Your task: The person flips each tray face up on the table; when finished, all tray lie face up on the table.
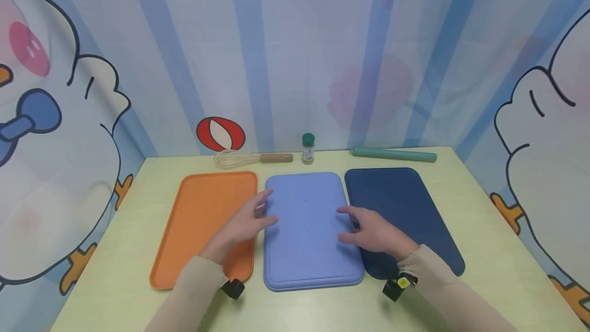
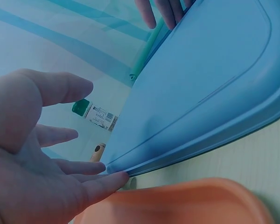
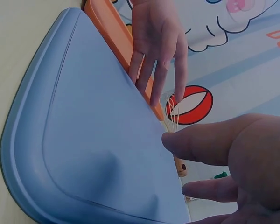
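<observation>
A light blue tray (image 1: 306, 229) lies on the table between both hands, with a rounded border and what looks like a doubled rim in the wrist views. At its left edge is my left hand (image 1: 249, 216), fingers extended and thumb apart, holding nothing. My right hand (image 1: 371, 227) hovers by the right edge with thumb and fingers spread, also holding nothing. Whether any fingertips touch the tray cannot be told. The left forearm passes over an orange tray (image 1: 207, 214); a dark navy tray (image 1: 401, 214) is partly covered by the right hand.
Along the table's back edge lie a whisk (image 1: 276, 158) with a wooden handle, a green-capped seasoning bottle (image 1: 308, 150) standing upright, and a green rolled-up stick-like item (image 1: 392, 154). A printed fabric backdrop (image 1: 299, 55) rises behind and at both sides of the pale table (image 1: 304, 311).
</observation>
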`<state>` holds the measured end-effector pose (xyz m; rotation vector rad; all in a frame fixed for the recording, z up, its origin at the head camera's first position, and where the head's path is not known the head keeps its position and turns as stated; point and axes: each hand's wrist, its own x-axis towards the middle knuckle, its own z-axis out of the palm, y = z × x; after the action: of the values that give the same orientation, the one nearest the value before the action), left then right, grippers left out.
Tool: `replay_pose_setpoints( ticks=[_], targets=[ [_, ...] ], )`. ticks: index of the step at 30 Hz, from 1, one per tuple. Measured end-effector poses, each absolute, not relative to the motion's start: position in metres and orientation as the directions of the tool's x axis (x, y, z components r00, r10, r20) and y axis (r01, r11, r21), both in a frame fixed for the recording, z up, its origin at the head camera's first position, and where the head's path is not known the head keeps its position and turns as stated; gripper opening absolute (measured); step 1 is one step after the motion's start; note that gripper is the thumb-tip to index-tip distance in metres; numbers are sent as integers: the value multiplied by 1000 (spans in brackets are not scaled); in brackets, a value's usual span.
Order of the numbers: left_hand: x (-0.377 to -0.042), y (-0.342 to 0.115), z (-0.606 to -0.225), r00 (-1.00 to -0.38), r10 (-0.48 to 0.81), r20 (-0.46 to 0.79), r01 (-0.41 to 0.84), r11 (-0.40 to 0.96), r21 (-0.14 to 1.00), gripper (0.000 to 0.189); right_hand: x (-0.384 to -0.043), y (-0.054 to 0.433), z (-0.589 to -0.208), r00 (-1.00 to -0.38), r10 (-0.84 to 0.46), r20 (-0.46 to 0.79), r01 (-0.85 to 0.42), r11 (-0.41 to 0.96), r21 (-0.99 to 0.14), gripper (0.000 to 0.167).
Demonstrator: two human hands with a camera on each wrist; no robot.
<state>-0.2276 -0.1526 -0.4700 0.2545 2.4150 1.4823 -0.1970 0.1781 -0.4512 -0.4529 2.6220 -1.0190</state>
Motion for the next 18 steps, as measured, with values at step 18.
replay_pose_setpoints(
  ticks=[18],
  targets=[
    [-229,-146,-470,-951,291,-104,28,416,909,75,-202,182,-457,-907,-394,-151,-167,664,-729,64]
  ],
)
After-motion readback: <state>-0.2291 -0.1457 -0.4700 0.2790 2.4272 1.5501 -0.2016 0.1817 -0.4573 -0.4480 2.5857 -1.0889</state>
